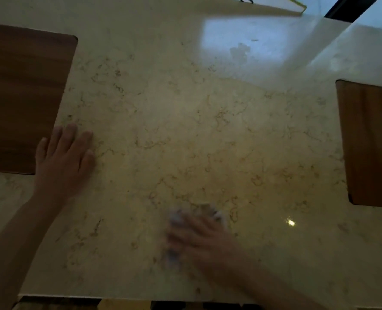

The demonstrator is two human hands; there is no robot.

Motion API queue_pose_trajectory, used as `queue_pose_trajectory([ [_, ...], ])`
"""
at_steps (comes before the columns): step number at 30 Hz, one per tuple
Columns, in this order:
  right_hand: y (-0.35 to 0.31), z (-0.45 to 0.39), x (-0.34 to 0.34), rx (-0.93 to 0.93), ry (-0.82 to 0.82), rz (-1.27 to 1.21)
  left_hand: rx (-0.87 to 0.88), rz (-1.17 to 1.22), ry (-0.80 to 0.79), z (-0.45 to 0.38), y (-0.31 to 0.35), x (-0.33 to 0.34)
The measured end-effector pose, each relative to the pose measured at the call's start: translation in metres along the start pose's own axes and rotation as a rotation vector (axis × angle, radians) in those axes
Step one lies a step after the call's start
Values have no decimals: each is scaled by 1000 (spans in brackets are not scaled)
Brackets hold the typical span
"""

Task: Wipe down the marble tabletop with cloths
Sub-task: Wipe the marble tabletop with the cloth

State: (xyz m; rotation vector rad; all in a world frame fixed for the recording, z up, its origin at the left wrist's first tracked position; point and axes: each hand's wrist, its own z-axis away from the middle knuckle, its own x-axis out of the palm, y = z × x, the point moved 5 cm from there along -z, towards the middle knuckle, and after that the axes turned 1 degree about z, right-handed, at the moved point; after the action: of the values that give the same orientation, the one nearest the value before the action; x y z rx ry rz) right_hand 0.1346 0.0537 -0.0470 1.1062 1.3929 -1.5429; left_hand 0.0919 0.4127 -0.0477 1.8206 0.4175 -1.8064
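The cream marble tabletop point(185, 121) with brown veining fills the view. My right hand point(204, 237) presses a pale bluish-grey cloth point(174, 220) flat on the marble near the front edge; hand and cloth are blurred, and the hand covers most of the cloth. My left hand point(62, 157) lies flat on the marble at the left, fingers spread, holding nothing, its outer fingers over the edge of a wooden inset.
A dark wooden inset panel point(22, 97) lies at the left and another point(371, 142) at the right. A dull smudge point(239, 51) shows in the window reflection at the far right. The table's front edge point(129, 297) runs along the bottom.
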Motion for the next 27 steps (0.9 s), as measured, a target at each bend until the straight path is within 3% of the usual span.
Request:
queue_pose_trajectory([
  [4,130,-39,-47,424,92,145,6,94,-22,-22,48,3],
  [7,161,-105,-66,512,184,157,27,65,-26,-44,76,10],
  [10,118,-127,-46,376,183,161,12,-3,-49,-53,79,17],
  [12,74,-101,-28,160,100,135,0,-11,-51,-53,77,18],
  [14,66,-62,-24,84,83,115,2,-18,-49,-53,78,19],
  [15,82,-47,-30,165,121,121,4,-22,-44,-52,78,19],
  [19,214,-43,-73,945,222,97,-2,-13,-35,-52,77,18],
  [20,238,-62,-85,1016,236,83,1,-11,-34,-52,77,18],
  [23,262,-142,-97,941,238,67,7,16,-26,-52,79,15],
  [27,180,-183,-69,605,196,176,0,52,1,-51,77,12],
])
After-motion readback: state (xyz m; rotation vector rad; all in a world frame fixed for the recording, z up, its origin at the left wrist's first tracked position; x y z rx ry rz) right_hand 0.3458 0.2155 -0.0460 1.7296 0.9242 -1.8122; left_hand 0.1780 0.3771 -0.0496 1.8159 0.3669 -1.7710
